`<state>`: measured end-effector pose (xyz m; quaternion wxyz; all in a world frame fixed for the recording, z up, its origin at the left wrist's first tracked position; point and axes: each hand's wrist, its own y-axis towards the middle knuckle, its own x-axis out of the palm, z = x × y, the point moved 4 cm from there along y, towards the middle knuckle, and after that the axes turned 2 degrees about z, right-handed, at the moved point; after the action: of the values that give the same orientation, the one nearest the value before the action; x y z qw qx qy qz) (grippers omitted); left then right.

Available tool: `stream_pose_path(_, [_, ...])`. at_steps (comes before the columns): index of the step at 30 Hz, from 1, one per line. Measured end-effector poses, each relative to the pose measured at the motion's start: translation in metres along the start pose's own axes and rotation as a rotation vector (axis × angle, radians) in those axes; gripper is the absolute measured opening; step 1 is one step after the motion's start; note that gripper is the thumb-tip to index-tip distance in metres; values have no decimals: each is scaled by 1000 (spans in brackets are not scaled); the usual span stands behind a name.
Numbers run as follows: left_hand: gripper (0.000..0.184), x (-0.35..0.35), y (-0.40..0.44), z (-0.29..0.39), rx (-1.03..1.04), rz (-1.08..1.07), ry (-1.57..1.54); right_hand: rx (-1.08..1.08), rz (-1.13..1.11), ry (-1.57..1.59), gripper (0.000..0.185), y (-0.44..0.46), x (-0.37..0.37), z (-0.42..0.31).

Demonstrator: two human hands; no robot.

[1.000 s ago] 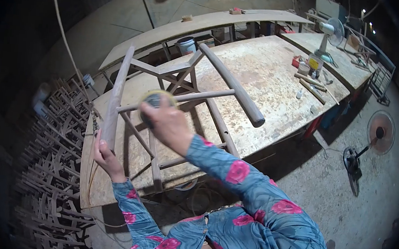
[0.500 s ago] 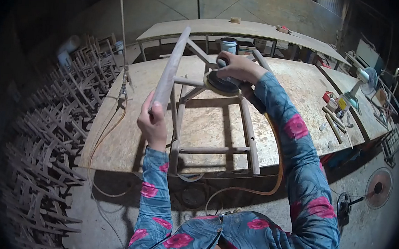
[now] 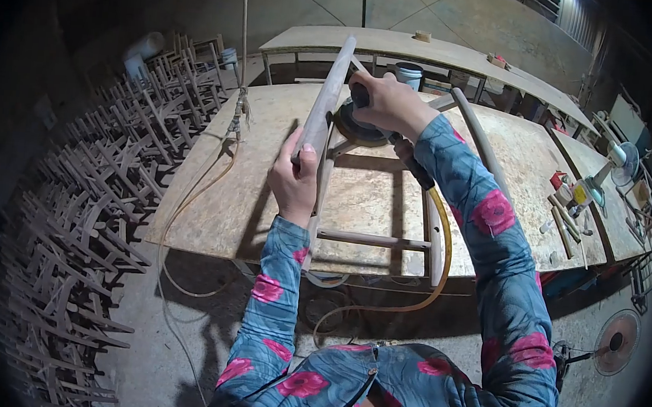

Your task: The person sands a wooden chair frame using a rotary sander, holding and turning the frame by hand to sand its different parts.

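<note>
My left hand (image 3: 295, 178) is wrapped round the near end of a thick leg of a bare wooden chair frame (image 3: 330, 97), which stands tilted on the worktable. In my right hand (image 3: 396, 106) is a round disc sander (image 3: 359, 126) with a dark body. Its disc sits against or very close to the inner side of that leg; exact contact is hidden by the tool and hand. A yellow air hose (image 3: 445, 247) runs from the sander down past the table's front edge. The frame's lower rung (image 3: 373, 239) lies closer to me.
Several wooden tool handles (image 3: 563, 222), a small fan (image 3: 613, 161) and bottles lie on the worktable (image 3: 210, 210) and its right side. Stacked wooden frames (image 3: 86, 238) fill the floor at left. A second table (image 3: 385, 41) stands behind. A floor fan (image 3: 616, 341) is at right.
The sander has moved left, from the frame's cross rung to beside the thick leg. The frame has turned a little in my left hand's grip. My view has swung slightly left.
</note>
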<state>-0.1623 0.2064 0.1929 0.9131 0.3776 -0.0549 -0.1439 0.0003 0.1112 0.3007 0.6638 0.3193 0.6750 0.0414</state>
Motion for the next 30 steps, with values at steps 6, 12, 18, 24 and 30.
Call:
stream_pose_path(6, [45,3,1,-4,11,20,-28,-97,134,-166,48,-25,4,-33])
stream_pose_path(12, [44,0,-1,2,-40,-11,-18,-47,251,-124,39,-16,-4,-29])
stream_pose_path(18, [45,-2,3,-2,45,7,25,121,185,4,42,-68,3,-10])
stream_pose_path(24, [45,0,4,-4,84,4,13,705,251,-63,51,-156,-23,103])
stream_pose_path(30, [49,2,4,-6,76,-8,-12,543,303,-8,52,-116,-18,69])
